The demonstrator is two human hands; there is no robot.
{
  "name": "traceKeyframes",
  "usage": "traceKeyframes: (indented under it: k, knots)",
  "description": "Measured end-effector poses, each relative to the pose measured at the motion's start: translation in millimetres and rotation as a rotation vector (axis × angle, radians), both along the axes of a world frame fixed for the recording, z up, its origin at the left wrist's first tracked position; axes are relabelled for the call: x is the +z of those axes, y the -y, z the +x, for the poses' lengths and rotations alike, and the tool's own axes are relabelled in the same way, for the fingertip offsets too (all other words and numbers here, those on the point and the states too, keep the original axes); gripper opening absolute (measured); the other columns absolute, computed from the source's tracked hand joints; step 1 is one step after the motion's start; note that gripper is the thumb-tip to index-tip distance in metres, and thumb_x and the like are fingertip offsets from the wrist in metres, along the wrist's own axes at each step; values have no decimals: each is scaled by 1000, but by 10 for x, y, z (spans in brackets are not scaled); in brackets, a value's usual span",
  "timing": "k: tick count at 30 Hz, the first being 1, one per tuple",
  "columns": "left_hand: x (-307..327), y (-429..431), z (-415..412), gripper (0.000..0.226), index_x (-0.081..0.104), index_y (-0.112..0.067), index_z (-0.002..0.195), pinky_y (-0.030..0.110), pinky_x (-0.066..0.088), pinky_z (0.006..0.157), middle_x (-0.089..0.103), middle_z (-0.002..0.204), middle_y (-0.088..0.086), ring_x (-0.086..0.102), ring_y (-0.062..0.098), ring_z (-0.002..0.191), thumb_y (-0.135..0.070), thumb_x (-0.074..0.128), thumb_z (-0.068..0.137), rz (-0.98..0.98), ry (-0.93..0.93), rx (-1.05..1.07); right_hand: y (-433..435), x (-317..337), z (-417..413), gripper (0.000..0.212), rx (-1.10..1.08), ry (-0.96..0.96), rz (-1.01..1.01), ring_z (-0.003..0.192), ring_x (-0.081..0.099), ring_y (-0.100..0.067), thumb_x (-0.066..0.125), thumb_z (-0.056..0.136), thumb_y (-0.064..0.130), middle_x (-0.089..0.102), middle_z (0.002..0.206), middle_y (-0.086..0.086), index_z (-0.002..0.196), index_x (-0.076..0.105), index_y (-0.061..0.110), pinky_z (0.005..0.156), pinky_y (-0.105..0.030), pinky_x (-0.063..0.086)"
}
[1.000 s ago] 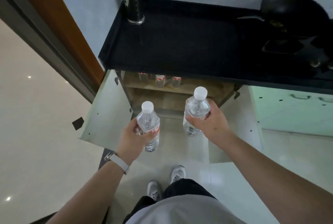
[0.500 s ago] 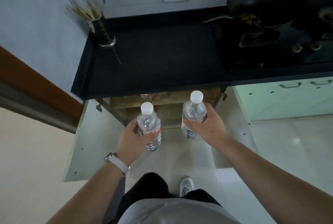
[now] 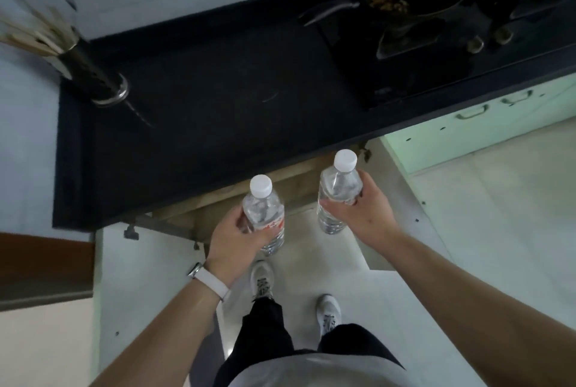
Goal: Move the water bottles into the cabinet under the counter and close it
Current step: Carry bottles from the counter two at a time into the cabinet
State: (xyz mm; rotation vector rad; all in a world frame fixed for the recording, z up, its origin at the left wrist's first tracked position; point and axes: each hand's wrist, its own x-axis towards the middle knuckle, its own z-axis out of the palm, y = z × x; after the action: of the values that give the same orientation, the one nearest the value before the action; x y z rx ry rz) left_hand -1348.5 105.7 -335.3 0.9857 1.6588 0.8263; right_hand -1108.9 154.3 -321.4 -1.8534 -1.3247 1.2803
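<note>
Now I hold one clear plastic water bottle with a white cap and a red label (image 3: 264,215) in my left hand (image 3: 232,238), and a second clear plastic water bottle with a white cap (image 3: 338,191) in my right hand (image 3: 363,210). Both hands are closed around the bottle bodies, and both bottles stand upright, caps up, in the air above the pale tiled floor (image 3: 498,246).

The open cabinet with a wooden shelf (image 3: 249,199) lies in front of and below my hands, under the edge of the black stone bench (image 3: 218,106). Its pale doors (image 3: 149,293) stand open to either side of me. I judge that the bottles must go down and forward, under the bench edge. The two hands look about equally near the opening. From above I cannot see inside the cabinet.
</note>
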Motion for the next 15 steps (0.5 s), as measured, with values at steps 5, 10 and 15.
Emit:
traceKeyframes:
  k: [5, 10, 15]
  knots:
    - [-210, -263, -211, 56, 67, -33, 119, 31, 52, 97, 72, 111, -21, 66, 1, 107, -20, 91, 70, -29, 15, -130, -127, -202, -166, 64, -67, -1, -30, 97, 63, -4, 85, 71, 41, 64, 106, 20, 121, 46, 42, 84, -31, 53]
    - [-420, -423, -211, 56, 66, -39, 116, 43, 53, 100, 72, 112, -19, 67, 5, 108, -29, 92, 67, -54, -24, -192, -196, -412, -214, 71, -108, -26, -19, 101, 63, -8, 85, 71, 42, 63, 112, 19, 131, 46, 38, 87, -31, 52]
    - [-920, -434, -34, 50, 64, -42, 105, 19, 50, 87, 71, 102, -32, 66, -7, 99, -18, 91, 70, -66, 3, -196, -359, -989, -103, 74, -68, -36, -25, 102, 66, -7, 86, 68, 46, 66, 113, 17, 131, 49, 37, 87, -33, 55]
